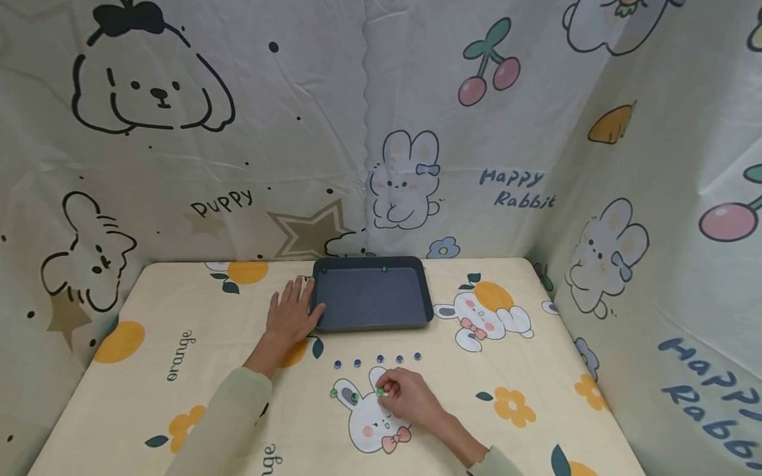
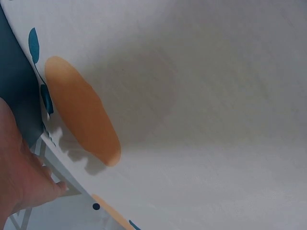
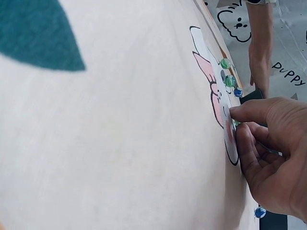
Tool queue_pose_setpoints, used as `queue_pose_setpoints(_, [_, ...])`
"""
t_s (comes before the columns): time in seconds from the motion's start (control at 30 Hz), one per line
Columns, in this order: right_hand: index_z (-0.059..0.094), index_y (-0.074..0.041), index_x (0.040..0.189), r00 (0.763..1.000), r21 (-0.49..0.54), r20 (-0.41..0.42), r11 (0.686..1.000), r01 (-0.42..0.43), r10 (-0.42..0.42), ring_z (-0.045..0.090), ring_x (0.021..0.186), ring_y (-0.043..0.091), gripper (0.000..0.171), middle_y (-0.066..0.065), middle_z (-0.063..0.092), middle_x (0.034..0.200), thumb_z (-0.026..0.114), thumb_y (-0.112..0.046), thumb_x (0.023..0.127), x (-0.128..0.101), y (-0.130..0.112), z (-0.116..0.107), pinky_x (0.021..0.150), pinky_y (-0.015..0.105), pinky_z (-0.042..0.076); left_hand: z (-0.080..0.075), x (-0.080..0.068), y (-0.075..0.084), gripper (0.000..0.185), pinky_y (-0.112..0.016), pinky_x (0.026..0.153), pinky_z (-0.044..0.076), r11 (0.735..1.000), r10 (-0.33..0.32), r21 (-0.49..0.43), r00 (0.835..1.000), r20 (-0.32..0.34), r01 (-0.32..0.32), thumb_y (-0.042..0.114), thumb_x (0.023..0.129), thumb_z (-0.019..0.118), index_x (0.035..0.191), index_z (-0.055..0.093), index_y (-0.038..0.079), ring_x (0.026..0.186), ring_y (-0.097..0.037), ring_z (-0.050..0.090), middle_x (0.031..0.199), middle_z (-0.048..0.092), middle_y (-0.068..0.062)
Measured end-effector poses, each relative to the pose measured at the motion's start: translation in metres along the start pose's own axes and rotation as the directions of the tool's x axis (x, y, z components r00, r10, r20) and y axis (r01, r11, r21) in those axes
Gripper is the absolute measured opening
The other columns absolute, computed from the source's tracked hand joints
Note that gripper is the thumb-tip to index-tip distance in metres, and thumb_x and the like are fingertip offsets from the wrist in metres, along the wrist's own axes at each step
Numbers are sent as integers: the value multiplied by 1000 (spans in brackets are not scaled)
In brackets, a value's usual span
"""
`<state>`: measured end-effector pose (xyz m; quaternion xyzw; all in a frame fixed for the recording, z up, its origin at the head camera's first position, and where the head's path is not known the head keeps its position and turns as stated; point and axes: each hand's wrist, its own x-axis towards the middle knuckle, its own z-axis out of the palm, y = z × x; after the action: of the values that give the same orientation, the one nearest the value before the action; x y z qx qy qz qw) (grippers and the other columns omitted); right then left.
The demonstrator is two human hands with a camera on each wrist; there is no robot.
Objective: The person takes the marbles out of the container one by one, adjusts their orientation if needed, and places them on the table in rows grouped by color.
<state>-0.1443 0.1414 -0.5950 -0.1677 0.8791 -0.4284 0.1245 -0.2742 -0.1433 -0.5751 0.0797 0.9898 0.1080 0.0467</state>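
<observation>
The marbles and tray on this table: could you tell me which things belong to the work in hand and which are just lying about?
In the work:
- right hand pinching a green marble
- two more green marbles
- five blue marbles in a row
- dark tray, one green marble inside
- left hand resting at the tray's left edge

Just there:
- printed tablecloth
- cartoon backdrop

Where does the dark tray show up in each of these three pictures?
Head view: the dark tray lies at centre, the left hand flat against its left edge.
Left wrist view: a dark teal strip at the upper left edge.
Right wrist view: only a dark corner at far right.
Shared landmark: the left hand beside it.
</observation>
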Motion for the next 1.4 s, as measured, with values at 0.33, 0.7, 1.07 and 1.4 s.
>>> queue_pose_setpoints(0.33, [71, -11, 95, 1000, 24, 8, 1000, -11, 11, 53, 68, 5, 21, -7, 57, 80, 78, 0, 80, 0, 2, 1, 60, 21, 50, 1, 1, -1, 74, -60, 117, 10, 1000, 0, 2, 1000, -2, 0, 49, 104, 40, 160, 17, 6, 149, -40, 12, 163, 13, -23])
queue_pose_setpoints(0.7, [68, -6, 109, 999, 61, -31, 998, 14, -12, 55, 75, 6, 27, -3, 59, 87, 72, 2, 83, -7, -1, -1, 66, 22, 52, -1, -1, 1, 73, -60, 117, 12, 1000, -4, 13, 1000, 0, 4, 48, 104, 40, 160, 18, 6, 149, -40, 13, 163, 15, -24])
queue_pose_setpoints(1.07, [67, -1, 116, 978, -19, -204, 999, 41, -44, 66, 97, 21, 24, 12, 67, 110, 69, -4, 92, 34, -15, -57, 82, 26, 55, 0, 0, -1, 74, -60, 117, 10, 1000, -2, -6, 1000, 3, 2, 48, 104, 39, 160, 16, 6, 149, -41, 11, 163, 12, -24])
queue_pose_setpoints(1.4, [64, -3, 128, 973, -218, -231, 975, -32, -20, 64, 112, 29, 36, 15, 63, 128, 70, -11, 93, 112, -17, -94, 90, 38, 54, 0, 0, 1, 74, -60, 117, 11, 1000, -1, 1, 1000, -4, 1, 49, 104, 40, 160, 17, 7, 149, -41, 12, 163, 13, -24])
